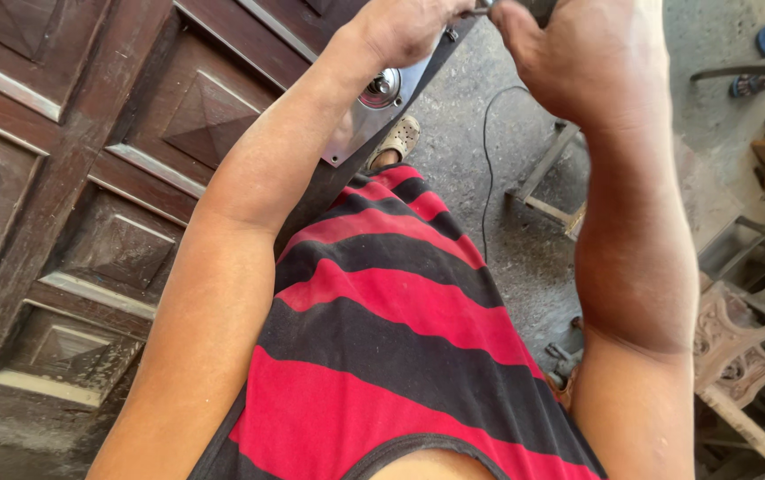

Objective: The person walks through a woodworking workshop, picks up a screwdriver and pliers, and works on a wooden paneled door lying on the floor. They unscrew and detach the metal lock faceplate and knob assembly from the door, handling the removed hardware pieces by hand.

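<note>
The left hand (404,27) and right hand (578,53) meet at the top edge, closed around a thin metal tool (480,11), possibly a screwdriver, above the lock plate (373,111) on the door (89,178). The tool is rigid, light and slick; grip it by the handle.

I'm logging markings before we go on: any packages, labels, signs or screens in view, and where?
None show. What is in view: the dark panelled wooden door with a plain metal lock plate, the left hand and right hand raised above it, and carved furniture parts at right.
</note>
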